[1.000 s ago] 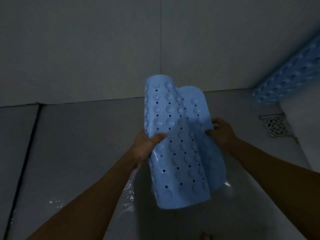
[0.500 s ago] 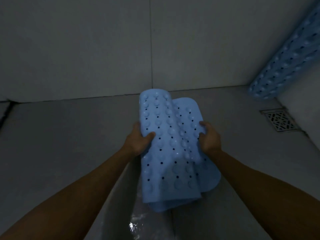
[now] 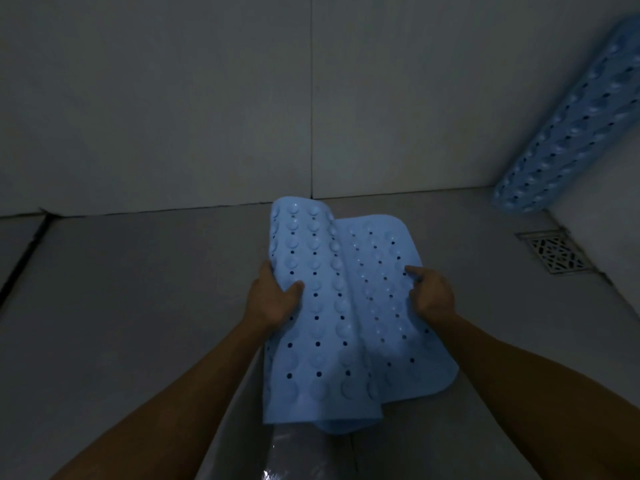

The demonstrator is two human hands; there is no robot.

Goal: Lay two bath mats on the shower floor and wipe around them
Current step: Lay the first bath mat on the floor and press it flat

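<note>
A light blue bath mat (image 3: 332, 341) with suction cups and small holes hangs folded lengthwise over the grey shower floor (image 3: 138, 306). My left hand (image 3: 273, 299) grips its left fold, thumb on top. Its right edge is held by my right hand (image 3: 431, 296), with the index finger lying on the upper surface. The right half of the mat spreads flatter toward the floor. A second blue mat (image 3: 571, 126) leans rolled against the right wall.
A square metal floor drain (image 3: 557, 252) sits at the right, near the wall. Grey tiled walls (image 3: 207, 98) close the back. A dark groove (image 3: 24, 261) runs along the floor at the left. A wet shine (image 3: 277, 472) shows on the floor below the mat.
The mat has opened wider: its right half has swung out to the right and lower. My right hand has shifted right with it, index finger now on top.
</note>
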